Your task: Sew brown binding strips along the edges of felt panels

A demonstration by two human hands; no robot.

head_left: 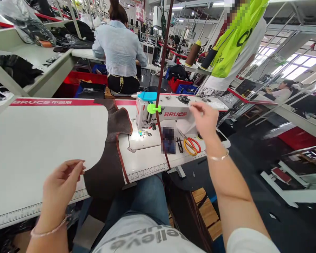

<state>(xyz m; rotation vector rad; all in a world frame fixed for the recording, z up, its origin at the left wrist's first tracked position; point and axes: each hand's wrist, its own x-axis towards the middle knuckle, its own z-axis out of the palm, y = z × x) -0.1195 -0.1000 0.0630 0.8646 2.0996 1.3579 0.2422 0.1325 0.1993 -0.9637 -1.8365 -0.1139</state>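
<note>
Dark fabric [104, 175] beside left grip [59, 186]

Daylight whitened the windows [300, 65] at far right, joined by bright ceiling tubes [219, 4]; a small glow lit the needle area of the sewing machine [176, 105]. The right grip [206, 119] looked slightly blurred, and lens distortion tilted the right edge.

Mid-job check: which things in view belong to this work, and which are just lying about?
Apparently in the job:
dark fabric piece
sewing machine
hanging brown strip

Apparently just lying about:
orange-and-red-handled scissors
black snips
clear plastic bag
</note>
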